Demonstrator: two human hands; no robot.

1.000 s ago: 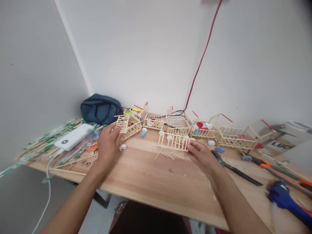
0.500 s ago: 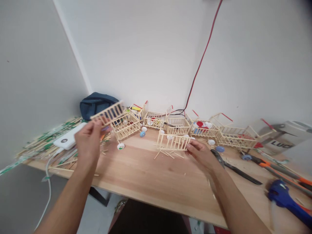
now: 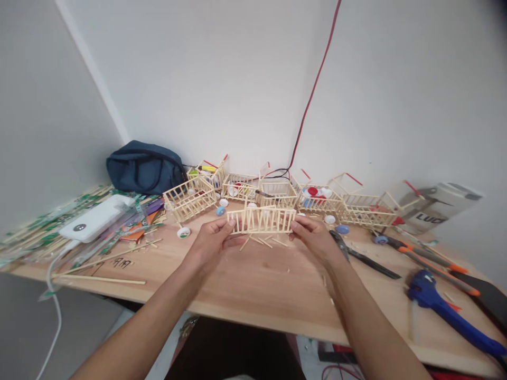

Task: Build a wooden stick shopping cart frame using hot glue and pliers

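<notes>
My left hand (image 3: 214, 238) and my right hand (image 3: 311, 238) are closed on opposite ends of slatted panels made of thin wooden sticks (image 3: 261, 220). The panels are held up level above the table, between my fingertips. Their slats overlap, so I cannot tell exactly how the pieces meet. Loose short sticks (image 3: 264, 242) lie beneath them. Just behind stands a row of small stick-built carts, among them a stick cart (image 3: 192, 199) at the left and one (image 3: 277, 194) in the middle. White and blue bottle caps lie by their bases, such as a blue cap (image 3: 221, 210).
Black-handled pliers (image 3: 366, 258) and a blue glue gun (image 3: 443, 306) lie on the right, beside orange-handled tools (image 3: 439, 266). At left are a white power bank (image 3: 97, 216) with a cable, bundled sticks (image 3: 43, 232) and a dark blue pouch (image 3: 144, 168). A wall rises behind the table (image 3: 269, 290).
My left hand has brought its slatted panel down and right from near the pouch to the panel in my right hand. The view has shifted, showing more of the table's left side.
</notes>
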